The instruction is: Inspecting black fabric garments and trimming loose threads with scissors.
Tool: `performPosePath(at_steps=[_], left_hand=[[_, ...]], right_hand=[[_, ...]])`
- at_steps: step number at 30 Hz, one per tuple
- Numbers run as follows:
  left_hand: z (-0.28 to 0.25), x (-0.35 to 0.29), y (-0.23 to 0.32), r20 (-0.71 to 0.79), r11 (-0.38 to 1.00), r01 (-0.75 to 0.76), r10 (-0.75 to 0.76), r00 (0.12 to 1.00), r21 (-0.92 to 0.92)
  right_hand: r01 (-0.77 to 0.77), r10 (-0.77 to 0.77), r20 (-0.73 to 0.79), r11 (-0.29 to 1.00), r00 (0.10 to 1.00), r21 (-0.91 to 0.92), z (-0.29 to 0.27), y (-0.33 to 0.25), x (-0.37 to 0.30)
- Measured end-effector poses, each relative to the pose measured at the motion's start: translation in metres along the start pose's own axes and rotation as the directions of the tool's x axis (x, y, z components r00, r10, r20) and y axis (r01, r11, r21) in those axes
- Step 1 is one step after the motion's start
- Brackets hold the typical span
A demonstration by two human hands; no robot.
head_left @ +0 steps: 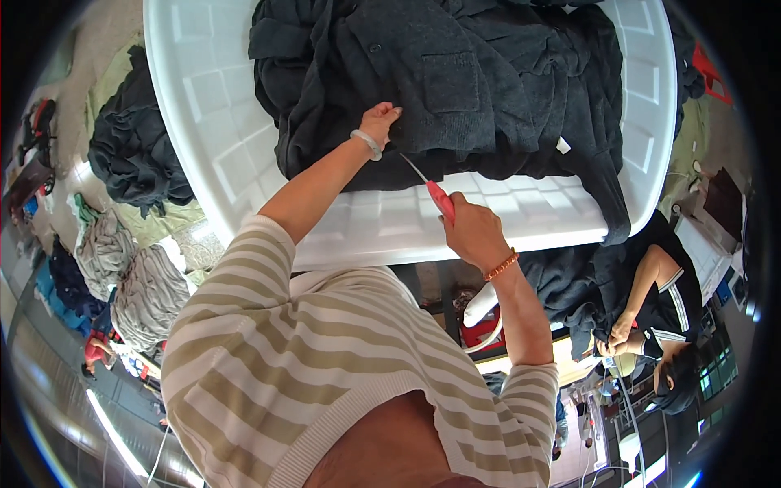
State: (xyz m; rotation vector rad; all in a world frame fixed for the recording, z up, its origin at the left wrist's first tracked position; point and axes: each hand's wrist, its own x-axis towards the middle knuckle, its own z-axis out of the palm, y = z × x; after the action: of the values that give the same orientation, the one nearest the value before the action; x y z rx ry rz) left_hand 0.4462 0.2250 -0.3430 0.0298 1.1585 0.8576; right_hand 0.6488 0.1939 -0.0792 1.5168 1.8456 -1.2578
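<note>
A dark knit cardigan [504,98] with a patch pocket and a button lies spread over other dark garments in a large white plastic tub [541,220]. My left hand [380,122] is over the cardigan's left part, thumb and fingers pinched together; whatever is between them is too small to make out. In my right hand [474,233], at the tub's near rim, is a red-handled tool [440,201] with a thin, pointed metal blade. Its tip points up and left toward the cardigan's lower edge, just below my left hand. A small white tag [563,145] shows on the dark fabric.
Dark clothes [134,138] are heaped on the floor left of the tub, with grey garments [146,285] nearer. At the right, a co-worker [651,301] in black handles dark fabric [569,281]. A red stool [709,73] stands at the far right.
</note>
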Motion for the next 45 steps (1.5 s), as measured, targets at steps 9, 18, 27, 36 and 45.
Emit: performPosePath(at_steps=[9,18,27,36,45], left_hand=[[-0.034,-0.050,0.078,0.293,-0.178,-0.334,0.895,0.335,0.926],[-0.023,-0.084,0.184,0.192,0.209,-0.365,0.566,0.801,0.907],[0.164,-0.348,0.142,0.942,0.011,-0.999,0.335,0.035,0.033],[0.176,-0.464,0.068,0.993,0.415,-0.907,-0.055,-0.104,-0.072],[0.273,-0.539,-0.101,0.973,0.657,-0.753,-0.143,-0.182,-0.044]], right_hand=[[0.111,0.048,-0.446,0.940,0.894,0.323,0.016,0.015,-0.012],[0.115,-0.038,-0.486,0.985,0.873,0.131,0.040,0.001,-0.045],[0.382,-0.349,-0.387,0.924,0.854,0.008,0.092,-0.033,-0.048],[0.249,0.101,-0.993,0.965,-0.054,0.084,0.156,0.049,-0.197],[-0.526,0.260,-0.884,0.725,-0.389,0.445,0.287,0.132,-0.529]])
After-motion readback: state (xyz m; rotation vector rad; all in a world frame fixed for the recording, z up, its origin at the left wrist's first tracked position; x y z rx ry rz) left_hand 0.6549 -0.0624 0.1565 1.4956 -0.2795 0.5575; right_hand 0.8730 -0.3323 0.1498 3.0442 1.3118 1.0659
